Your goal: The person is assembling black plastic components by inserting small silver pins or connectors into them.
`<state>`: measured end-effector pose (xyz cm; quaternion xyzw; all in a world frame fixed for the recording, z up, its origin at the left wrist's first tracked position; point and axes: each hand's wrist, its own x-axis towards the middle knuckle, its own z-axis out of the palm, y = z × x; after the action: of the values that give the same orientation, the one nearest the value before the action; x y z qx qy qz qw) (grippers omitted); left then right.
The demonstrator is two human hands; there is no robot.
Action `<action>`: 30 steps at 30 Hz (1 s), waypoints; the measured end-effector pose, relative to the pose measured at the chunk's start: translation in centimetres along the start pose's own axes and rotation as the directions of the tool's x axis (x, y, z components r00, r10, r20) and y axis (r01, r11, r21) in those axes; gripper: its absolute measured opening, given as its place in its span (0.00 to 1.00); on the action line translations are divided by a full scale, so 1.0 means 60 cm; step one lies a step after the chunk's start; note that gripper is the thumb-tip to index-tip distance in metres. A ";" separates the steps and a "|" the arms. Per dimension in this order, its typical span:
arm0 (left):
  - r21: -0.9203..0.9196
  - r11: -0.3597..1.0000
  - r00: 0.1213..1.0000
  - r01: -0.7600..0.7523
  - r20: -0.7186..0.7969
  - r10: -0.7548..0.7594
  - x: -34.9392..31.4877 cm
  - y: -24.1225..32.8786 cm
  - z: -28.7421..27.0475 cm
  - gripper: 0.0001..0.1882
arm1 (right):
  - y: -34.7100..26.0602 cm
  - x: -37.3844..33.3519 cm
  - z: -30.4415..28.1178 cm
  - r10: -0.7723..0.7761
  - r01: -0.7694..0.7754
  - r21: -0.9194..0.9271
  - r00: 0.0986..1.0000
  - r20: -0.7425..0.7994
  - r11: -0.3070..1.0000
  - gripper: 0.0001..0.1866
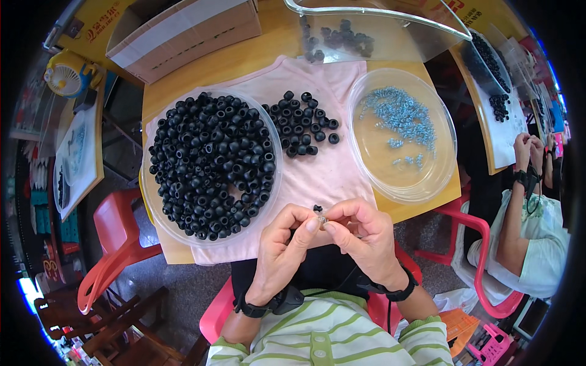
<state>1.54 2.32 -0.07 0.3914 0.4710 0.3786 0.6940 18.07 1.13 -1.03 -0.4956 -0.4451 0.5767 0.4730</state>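
My left hand and my right hand meet at the near edge of the table, thumbs and fingertips pinched together. A small black piece pokes out just above the fingertips; its rest is hidden by them. Left of my hands, a round clear tub is heaped with round black hollow plastic beads. A loose group of the same beads lies on a pink cloth. To the right, another clear round tub holds many tiny bluish coil-like pieces.
A cardboard box stands at the far left of the table. A clear plastic bin with black pieces is at the far edge. Red chairs stand around. On the right, another person's hands work beside a second table.
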 end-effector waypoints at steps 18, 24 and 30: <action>0.531 0.810 0.942 -0.249 -0.060 0.329 0.004 -0.001 0.005 0.12 | -0.028 0.013 -0.001 0.221 -0.220 0.081 0.975 0.003 0.972 0.07; 0.619 0.690 0.876 -0.377 -0.004 0.482 0.008 -0.008 0.004 0.10 | -0.029 0.013 -0.001 0.185 -0.186 -0.032 0.983 -0.007 0.982 0.06; 0.531 0.789 0.911 -0.308 -0.073 0.405 0.000 -0.009 0.008 0.08 | -0.007 0.009 0.003 -0.198 0.183 -0.375 0.980 -0.003 0.909 0.08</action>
<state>2.09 2.00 -0.40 0.6059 0.5327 0.3997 0.4352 17.91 1.74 -0.68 -0.5424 -0.5830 0.4224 0.4331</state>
